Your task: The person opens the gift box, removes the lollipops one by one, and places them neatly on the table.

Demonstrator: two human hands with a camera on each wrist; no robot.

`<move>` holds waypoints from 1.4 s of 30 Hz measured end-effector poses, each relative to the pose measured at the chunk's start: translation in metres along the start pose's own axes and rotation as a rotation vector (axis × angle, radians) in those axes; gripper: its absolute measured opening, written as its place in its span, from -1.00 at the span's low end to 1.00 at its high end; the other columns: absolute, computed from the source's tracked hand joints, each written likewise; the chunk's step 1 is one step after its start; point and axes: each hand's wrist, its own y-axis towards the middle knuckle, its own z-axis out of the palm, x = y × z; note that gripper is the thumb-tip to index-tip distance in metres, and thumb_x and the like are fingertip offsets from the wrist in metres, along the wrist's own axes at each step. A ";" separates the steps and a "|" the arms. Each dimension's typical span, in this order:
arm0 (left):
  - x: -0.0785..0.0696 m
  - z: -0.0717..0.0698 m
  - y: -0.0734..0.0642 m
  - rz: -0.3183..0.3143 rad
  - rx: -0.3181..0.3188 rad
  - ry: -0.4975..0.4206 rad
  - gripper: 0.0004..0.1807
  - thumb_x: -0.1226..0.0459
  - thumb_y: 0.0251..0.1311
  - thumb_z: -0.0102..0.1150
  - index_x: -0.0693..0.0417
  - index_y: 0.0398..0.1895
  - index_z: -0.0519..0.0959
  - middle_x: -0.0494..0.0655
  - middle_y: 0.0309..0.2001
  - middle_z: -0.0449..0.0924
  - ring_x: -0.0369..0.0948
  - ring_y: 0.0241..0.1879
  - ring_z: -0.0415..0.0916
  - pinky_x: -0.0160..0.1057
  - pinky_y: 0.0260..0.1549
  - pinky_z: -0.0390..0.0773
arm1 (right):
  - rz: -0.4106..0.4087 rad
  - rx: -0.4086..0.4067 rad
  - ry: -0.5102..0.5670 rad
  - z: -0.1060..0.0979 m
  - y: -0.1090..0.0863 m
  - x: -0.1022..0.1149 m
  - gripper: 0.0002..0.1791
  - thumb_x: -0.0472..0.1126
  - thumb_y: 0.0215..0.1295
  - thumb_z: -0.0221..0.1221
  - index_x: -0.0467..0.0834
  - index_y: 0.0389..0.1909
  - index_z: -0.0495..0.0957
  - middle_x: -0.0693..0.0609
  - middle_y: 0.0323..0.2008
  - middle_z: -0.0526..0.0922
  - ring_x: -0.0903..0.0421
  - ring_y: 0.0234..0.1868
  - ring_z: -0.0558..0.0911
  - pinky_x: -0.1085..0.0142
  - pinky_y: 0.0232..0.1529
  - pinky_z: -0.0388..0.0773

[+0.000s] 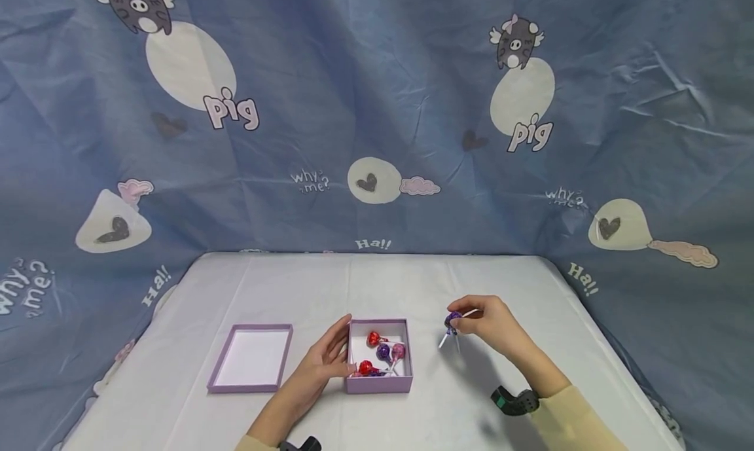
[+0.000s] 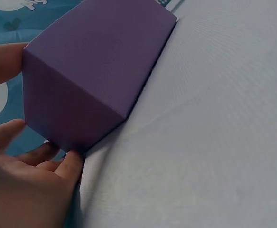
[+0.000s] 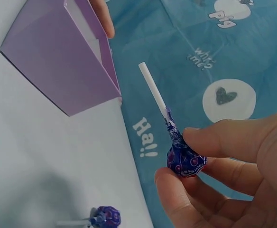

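Observation:
An open purple box (image 1: 379, 385) with a white inside stands on the table, holding several wrapped lollipops. Among them are a red lollipop (image 1: 374, 338), a purple one (image 1: 383, 352) and a pink one (image 1: 398, 351). My left hand (image 1: 323, 359) holds the box at its left side, thumb over the front left rim and fingers along the outer wall. To the right of the box, my right hand (image 1: 485, 323) pinches a purple-wrapped lollipop (image 3: 183, 159) by its head, its white stick pointing away from the palm. Below that hand, another purple lollipop (image 3: 106, 217) lies on the table.
A shallow purple lid (image 1: 213, 390), white inside, lies left of the box, beyond my left hand. The table wears a white cloth (image 1: 471, 274). Behind it hangs a blue printed curtain (image 1: 294, 143), which also runs down both sides.

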 end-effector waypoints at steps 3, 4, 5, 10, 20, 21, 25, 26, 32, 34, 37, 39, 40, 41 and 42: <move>-0.001 0.002 0.000 -0.001 -0.005 -0.002 0.03 0.50 0.08 0.30 -0.13 0.60 0.06 0.05 0.59 -0.09 -0.03 0.56 -0.12 -0.29 0.41 0.11 | 0.001 0.000 0.028 -0.004 -0.001 -0.002 -0.71 -0.24 0.22 0.40 -0.16 -0.03 0.70 -0.08 -0.20 0.74 -0.07 -0.19 0.73 0.18 -0.18 0.72; -0.001 0.002 0.000 -0.001 -0.005 -0.004 0.02 0.51 0.08 0.29 -0.12 0.60 0.06 0.05 0.59 -0.08 -0.04 0.56 -0.12 -0.29 0.41 0.11 | 0.006 -0.002 0.037 -0.004 0.000 -0.003 -0.71 -0.25 0.23 0.39 -0.17 -0.03 0.69 -0.10 -0.20 0.74 -0.10 -0.18 0.73 0.17 -0.18 0.72; -0.001 0.003 0.000 0.004 -0.003 -0.005 0.02 0.51 0.09 0.28 -0.10 0.60 0.05 0.05 0.59 -0.09 -0.03 0.56 -0.13 -0.28 0.42 0.10 | 0.007 -0.002 0.044 -0.005 0.000 -0.004 -0.70 -0.26 0.23 0.39 -0.18 -0.02 0.69 -0.10 -0.19 0.73 -0.13 -0.17 0.73 0.17 -0.18 0.73; 0.001 0.003 0.001 0.024 0.004 -0.015 -0.01 0.51 0.12 0.25 -0.06 0.61 0.04 0.07 0.59 -0.09 -0.01 0.57 -0.15 -0.25 0.44 0.06 | 0.011 -0.005 0.064 -0.008 0.001 -0.008 -0.71 -0.28 0.23 0.39 -0.20 -0.03 0.70 -0.15 -0.15 0.69 -0.16 -0.17 0.73 0.18 -0.17 0.74; 0.002 0.004 -0.002 0.035 -0.006 -0.043 -0.01 0.51 0.12 0.27 -0.07 0.60 0.06 0.02 0.58 -0.04 -0.04 0.56 -0.13 -0.33 0.41 0.09 | 0.036 -0.039 0.036 -0.017 0.007 -0.020 -0.74 -0.31 0.23 0.36 -0.21 -0.05 0.71 -0.12 -0.15 0.74 -0.05 -0.19 0.74 0.17 -0.18 0.73; 0.002 0.004 -0.002 0.036 -0.005 -0.043 -0.02 0.51 0.12 0.28 -0.07 0.59 0.07 0.02 0.58 -0.04 -0.03 0.56 -0.13 -0.32 0.41 0.08 | 0.048 -0.049 0.038 -0.018 0.007 -0.021 -0.75 -0.31 0.23 0.36 -0.19 -0.06 0.72 -0.11 -0.14 0.74 -0.06 -0.19 0.74 0.18 -0.18 0.73; 0.002 0.004 0.000 0.035 -0.005 -0.039 -0.03 0.50 0.11 0.29 -0.07 0.59 0.08 0.02 0.58 -0.03 -0.04 0.56 -0.12 -0.29 0.43 0.06 | 0.064 -0.072 0.021 -0.021 0.009 -0.029 -0.74 -0.29 0.23 0.36 -0.17 -0.05 0.72 -0.09 -0.12 0.73 -0.08 -0.17 0.73 0.23 -0.19 0.70; 0.002 0.004 0.000 0.032 -0.005 -0.036 -0.02 0.49 0.11 0.29 -0.08 0.59 0.08 0.02 0.58 -0.03 -0.04 0.56 -0.12 -0.29 0.43 0.06 | 0.070 -0.077 0.018 -0.021 0.010 -0.031 -0.74 -0.30 0.23 0.35 -0.17 -0.05 0.72 -0.08 -0.12 0.73 -0.08 -0.18 0.73 0.21 -0.19 0.69; 0.004 0.002 0.001 0.022 0.002 -0.025 -0.02 0.49 0.15 0.27 -0.12 0.60 0.06 0.00 0.59 -0.07 -0.07 0.56 -0.13 -0.31 0.43 0.04 | 0.097 -0.093 -0.014 -0.017 0.014 -0.043 -0.69 -0.32 0.20 0.36 -0.28 -0.02 0.70 -0.09 -0.17 0.74 0.05 -0.29 0.70 0.17 -0.27 0.68; 0.005 0.001 0.001 0.025 0.008 -0.027 -0.03 0.50 0.15 0.26 -0.11 0.60 0.06 0.00 0.59 -0.07 -0.06 0.56 -0.14 -0.31 0.43 0.04 | 0.106 -0.102 -0.035 -0.016 0.016 -0.048 -0.67 -0.33 0.18 0.37 -0.28 -0.01 0.69 -0.08 -0.17 0.74 0.08 -0.30 0.70 0.20 -0.28 0.68; 0.005 0.000 0.001 0.031 0.010 -0.030 -0.03 0.50 0.14 0.26 -0.11 0.60 0.07 0.00 0.59 -0.05 -0.07 0.56 -0.13 -0.33 0.42 0.05 | 0.105 -0.109 -0.076 -0.015 0.019 -0.053 -0.66 -0.34 0.17 0.37 -0.26 -0.01 0.70 -0.07 -0.17 0.73 0.09 -0.29 0.71 0.23 -0.28 0.68; 0.005 0.000 0.001 0.036 0.011 -0.029 -0.03 0.49 0.14 0.27 -0.10 0.60 0.06 0.00 0.59 -0.05 -0.06 0.56 -0.14 -0.34 0.42 0.05 | 0.097 -0.115 -0.114 -0.016 0.021 -0.055 -0.67 -0.33 0.16 0.37 -0.24 -0.02 0.71 -0.05 -0.17 0.73 0.08 -0.28 0.71 0.24 -0.29 0.67; 0.004 0.000 0.000 0.036 0.010 -0.027 -0.02 0.49 0.14 0.28 -0.11 0.59 0.07 0.00 0.59 -0.05 -0.06 0.56 -0.13 -0.34 0.42 0.06 | 0.088 -0.114 -0.139 -0.017 0.022 -0.055 -0.68 -0.32 0.16 0.38 -0.23 -0.03 0.71 -0.05 -0.17 0.72 0.07 -0.27 0.71 0.24 -0.29 0.67; 0.004 -0.001 0.000 0.039 0.010 -0.027 -0.02 0.48 0.13 0.29 -0.10 0.59 0.07 0.01 0.59 -0.05 -0.06 0.56 -0.13 -0.34 0.41 0.06 | 0.081 -0.114 -0.161 -0.017 0.023 -0.056 -0.69 -0.32 0.15 0.38 -0.22 -0.04 0.72 -0.04 -0.17 0.72 0.07 -0.26 0.71 0.24 -0.29 0.66; 0.004 -0.001 0.000 0.040 0.011 -0.026 -0.02 0.47 0.13 0.30 -0.10 0.60 0.06 0.01 0.59 -0.05 -0.06 0.56 -0.14 -0.34 0.41 0.07 | 0.075 -0.115 -0.183 -0.018 0.024 -0.056 -0.69 -0.31 0.15 0.39 -0.22 -0.05 0.72 -0.04 -0.17 0.73 0.06 -0.25 0.71 0.24 -0.28 0.66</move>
